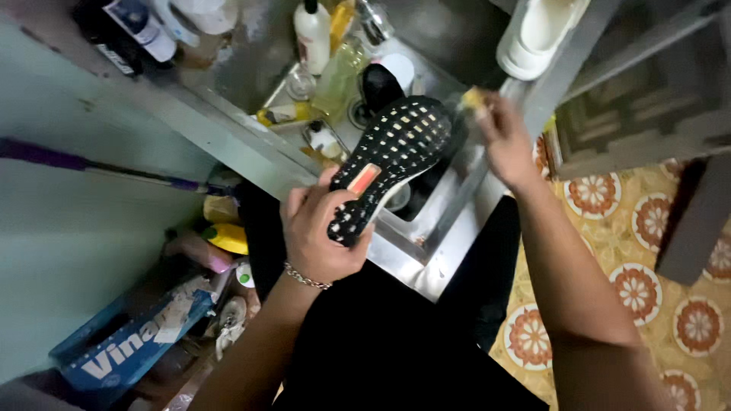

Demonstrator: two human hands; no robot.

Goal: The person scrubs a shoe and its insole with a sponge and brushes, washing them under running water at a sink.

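Note:
My left hand (318,228) grips the heel end of a black sneaker (392,156) held sole-up over a steel sink (449,221). The sole is black with rows of pale studs and an orange patch near the middle. My right hand (504,133) is closed on a small yellow object, perhaps a brush or sponge (474,99), right at the shoe's toe end. A bead bracelet (306,278) circles my left wrist.
Bottles (314,34) and small items crowd the back of the sink. A white shoe (533,34) rests on a ledge at the top right. A blue box (129,342) and yellow bottles (225,236) lie on the floor to the left. Patterned floor tiles (647,228) spread right.

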